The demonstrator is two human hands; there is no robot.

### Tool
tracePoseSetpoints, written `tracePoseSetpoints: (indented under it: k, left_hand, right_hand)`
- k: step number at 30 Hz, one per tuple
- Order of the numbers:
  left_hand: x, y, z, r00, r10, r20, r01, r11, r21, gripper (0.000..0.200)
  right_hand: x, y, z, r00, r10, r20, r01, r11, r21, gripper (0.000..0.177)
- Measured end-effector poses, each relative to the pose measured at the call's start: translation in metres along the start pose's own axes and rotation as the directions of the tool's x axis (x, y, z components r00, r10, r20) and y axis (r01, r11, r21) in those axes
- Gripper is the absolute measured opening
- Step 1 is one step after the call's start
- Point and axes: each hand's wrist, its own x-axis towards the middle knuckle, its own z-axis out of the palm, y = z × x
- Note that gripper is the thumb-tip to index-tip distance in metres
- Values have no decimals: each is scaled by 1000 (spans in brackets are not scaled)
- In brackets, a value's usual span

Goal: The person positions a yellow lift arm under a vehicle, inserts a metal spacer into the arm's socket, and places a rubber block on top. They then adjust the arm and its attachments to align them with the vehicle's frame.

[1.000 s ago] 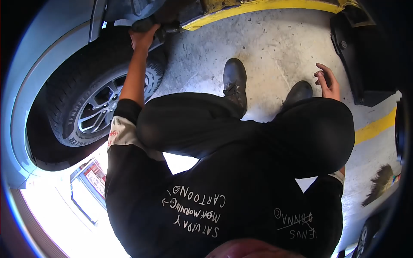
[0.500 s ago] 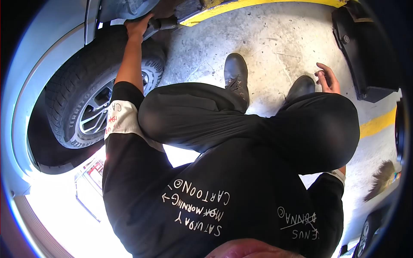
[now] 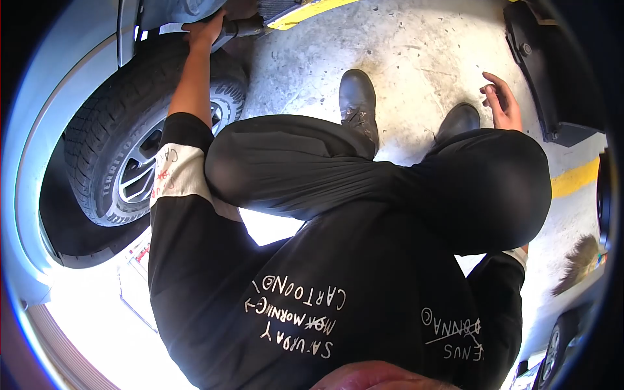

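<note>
Left hand [image 3: 205, 32] is apparently clenching around dark metal bar [image 3: 246, 27], just beside tire [image 3: 130, 117]. Bar is looking stiff and heavy, so gripping mid-shaft suits. Right hand [image 3: 502, 101] is hovering with fingers released, holding nothing.

Grey, pitted concrete floor [image 3: 416, 58], stained and scuffed; yellow painted stripe [image 3: 305, 12] at top edge, another yellow stripe [image 3: 572, 179] at right; black bolted steel base [image 3: 546, 78] upper right; hard white glare [image 3: 84, 312] lower left.
</note>
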Motion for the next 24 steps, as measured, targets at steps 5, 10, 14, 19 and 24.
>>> tracePoseSetpoints:
  k: [5,10,14,19,24]
  left_hand:
    - [11,-5,15,789,613,-34,-449,614,649,108]
    - [51,-29,27,748,646,-151,-536,722,438,83]
    - [90,-39,33,818,558,-139,-448,769,456,73]
    - [51,-37,23,734,627,-263,-588,779,216,59]
    - [28,-33,26,699,590,-405,-592,794,135,63]
  right_hand:
    - [-1,21,-13,999,31,40,-30,999,-41,32]
    - [-4,21,-13,999,33,9,-33,997,-65,33]
    - [-2,16,-15,1000,3,7,-3,997,-75,32]
    - [37,-23,-14,937,-342,68,339,846,-411,30]
    - [143,-81,5,521,-807,278,514,37,-857,49]
